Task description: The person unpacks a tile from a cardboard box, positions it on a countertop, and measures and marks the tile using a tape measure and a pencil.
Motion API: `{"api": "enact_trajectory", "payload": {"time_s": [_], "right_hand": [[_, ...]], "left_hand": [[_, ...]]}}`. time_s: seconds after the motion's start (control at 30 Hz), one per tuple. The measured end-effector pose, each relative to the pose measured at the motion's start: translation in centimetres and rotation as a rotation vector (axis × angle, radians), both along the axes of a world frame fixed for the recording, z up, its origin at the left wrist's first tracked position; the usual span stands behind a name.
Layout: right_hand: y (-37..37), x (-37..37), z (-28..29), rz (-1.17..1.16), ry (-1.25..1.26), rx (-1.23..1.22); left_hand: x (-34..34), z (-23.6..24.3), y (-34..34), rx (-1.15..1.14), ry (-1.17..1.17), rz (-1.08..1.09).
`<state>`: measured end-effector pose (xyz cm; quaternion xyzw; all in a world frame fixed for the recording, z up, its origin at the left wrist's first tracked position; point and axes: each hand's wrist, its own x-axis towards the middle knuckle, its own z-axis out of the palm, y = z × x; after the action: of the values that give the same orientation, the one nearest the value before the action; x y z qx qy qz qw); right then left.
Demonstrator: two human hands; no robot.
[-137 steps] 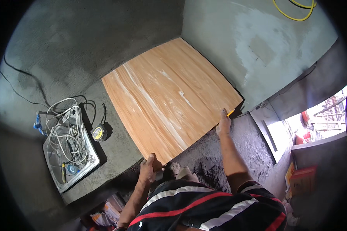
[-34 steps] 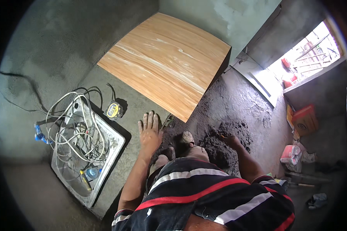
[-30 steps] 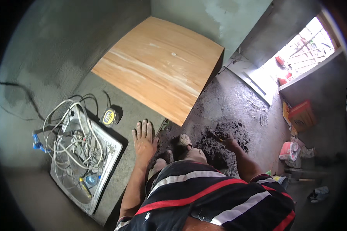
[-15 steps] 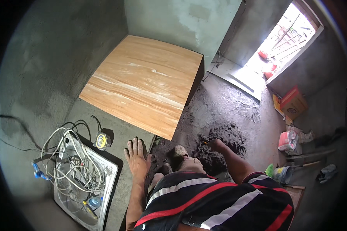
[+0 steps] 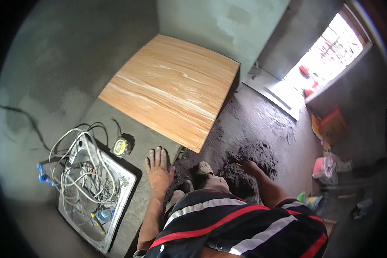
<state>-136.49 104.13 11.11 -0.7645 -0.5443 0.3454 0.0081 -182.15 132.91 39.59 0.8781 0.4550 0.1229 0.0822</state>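
Observation:
My left hand [image 5: 158, 172] lies flat with fingers spread on the grey concrete ledge [image 5: 142, 140], just below the near edge of the wood-patterned board [image 5: 170, 92]. My right hand [image 5: 250, 168] hangs over the dark rubble on the floor, closed on a thin yellow pencil [image 5: 239, 164], mostly hidden. The board lies across the ledge, in the corner of two plastered walls. A black-and-yellow tape measure [image 5: 121, 146] sits left of my left hand. Beside it, a white sink [image 5: 126, 195] holds tangled cables [image 5: 90, 176], a yellow-handled tool [image 5: 96, 223] and a blue object [image 5: 105, 215].
Wet, uneven mortar [image 5: 266, 112] covers part of the floor. A pale panel [image 5: 279, 101] lies by the bright opening at upper right. A cardboard box [image 5: 333, 124], a red-and-white bag [image 5: 323, 168], a bucket [image 5: 316, 203] and a blue pipe fitting [image 5: 45, 174] are also around.
Since the oldest frame, both hands have let go of the board: the left moved onto the ledge, the right lowered with the pencil. In the last second only the view has shifted.

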Motion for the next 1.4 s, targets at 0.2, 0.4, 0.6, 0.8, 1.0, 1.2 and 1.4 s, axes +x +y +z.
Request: {"api": "enact_trajectory", "payload": {"time_s": [0.2, 0.4, 0.6, 0.8, 1.0, 1.2, 1.4], "right_hand": [[0.5, -2.2, 2.3, -0.159, 0.087, -0.097], [-0.1, 0.2, -1.4, -0.121, 0.086, -0.124], [1.0, -0.2, 0.3, 0.205, -0.161, 0.069], [2.3, -2.3, 3.8, 0.023, -0.056, -0.141], [0.4, -0.7, 4.9, -0.317, 0.106, 0.016], [-3.2, 4.1, 2.8, -0.53, 0.219, -0.152], [2.7, 7.8, 6.7, -0.587, 0.295, -0.301]], "left_hand": [[-0.4, -0.2, -0.1, 0.005, -0.01, -0.027], [-0.3, 0.1, -0.2, -0.002, -0.006, -0.007], [-0.4, -0.3, 0.0, -0.011, -0.104, -0.007], [3.2, 3.4, 1.4, 0.043, -0.161, -0.015], [9.1, 0.1, 7.8, 0.129, 0.001, -0.057], [15.4, -1.5, 15.2, 0.2, 0.013, 0.006], [19.2, -0.9, 22.4, 0.218, 0.049, 0.169]]}}
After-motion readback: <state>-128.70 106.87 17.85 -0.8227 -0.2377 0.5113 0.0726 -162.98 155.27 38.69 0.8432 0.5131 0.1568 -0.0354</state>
